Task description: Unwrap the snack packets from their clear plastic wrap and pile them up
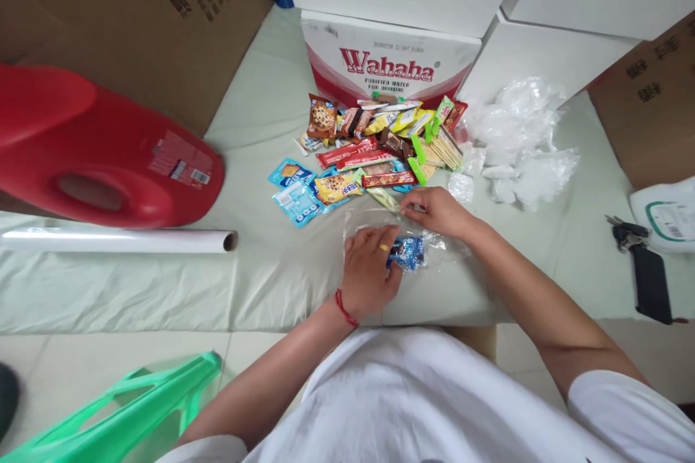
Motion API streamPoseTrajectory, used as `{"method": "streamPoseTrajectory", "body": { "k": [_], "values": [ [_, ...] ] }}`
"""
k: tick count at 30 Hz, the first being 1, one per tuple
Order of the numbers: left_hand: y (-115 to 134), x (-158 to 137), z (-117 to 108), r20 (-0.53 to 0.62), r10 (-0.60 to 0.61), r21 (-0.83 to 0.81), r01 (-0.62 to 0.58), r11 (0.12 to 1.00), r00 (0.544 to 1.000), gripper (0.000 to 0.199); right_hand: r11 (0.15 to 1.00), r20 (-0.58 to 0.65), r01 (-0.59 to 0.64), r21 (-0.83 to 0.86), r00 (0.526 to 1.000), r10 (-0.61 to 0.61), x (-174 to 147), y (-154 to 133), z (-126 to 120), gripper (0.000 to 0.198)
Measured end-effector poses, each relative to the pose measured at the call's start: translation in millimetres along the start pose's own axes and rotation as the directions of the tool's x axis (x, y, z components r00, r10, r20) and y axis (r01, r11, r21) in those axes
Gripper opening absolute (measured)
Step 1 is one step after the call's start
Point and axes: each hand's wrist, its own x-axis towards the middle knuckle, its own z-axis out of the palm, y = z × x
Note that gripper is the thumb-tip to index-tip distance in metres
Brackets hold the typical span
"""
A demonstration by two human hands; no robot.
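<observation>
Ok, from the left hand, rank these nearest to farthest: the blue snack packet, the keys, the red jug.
1. Blue snack packet: touching the left hand, at its fingertips.
2. Red jug: far off to the left, lying on its side.
3. Keys: farthest, at the right edge.

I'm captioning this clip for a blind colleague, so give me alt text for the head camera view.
A person's left hand presses a blue snack packet inside a clear plastic bag on a pale green cloth, while the right hand pinches the bag's far edge. Beyond lie a pile of snack packets, crumpled clear bags and a Wahaha carton.
</observation>
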Motion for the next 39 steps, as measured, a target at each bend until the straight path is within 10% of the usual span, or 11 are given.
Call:
{"method": "streamPoseTrajectory", "body": {
  "k": [5, 13, 21, 33, 39],
  "values": [
    [-11, 17, -7, 0.233, 0.041, 0.019, -0.047, 0.999, 0.972, 0.074, 1.000, 0.008, -0.022, 0.017, 1.000, 0.022, 1, 0, 2, 0.017],
    [8, 26, -5, 0.254, 0.130, 0.016, -0.138, 0.990, 0.959, 0.073, 1.000, 0.013, -0.028, 0.010, 1.000, 0.028, 2, 0, 5, 0.013],
    [-10, 28, -9, 0.184, -0.056, -0.119, 0.079, 0.990, 0.981, 0.041, 1.000, 0.003, -0.009, 0.023, 1.000, 0.009, -1, 3, 4, 0.014],
    [-19, 32, -4, 0.071, -0.063, -0.267, 0.080, 0.960, 0.996, 0.026, 1.000, 0.003, -0.004, 0.026, 1.000, 0.004, -1, 1, 3, 0.014],
    [-26, 36, -9, 0.250, -0.133, -0.132, 0.170, 0.977, 0.959, 0.040, 1.000, 0.006, 0.001, 0.014, 1.000, -0.001, 1, 0, 2, 0.013]
  ]
}}
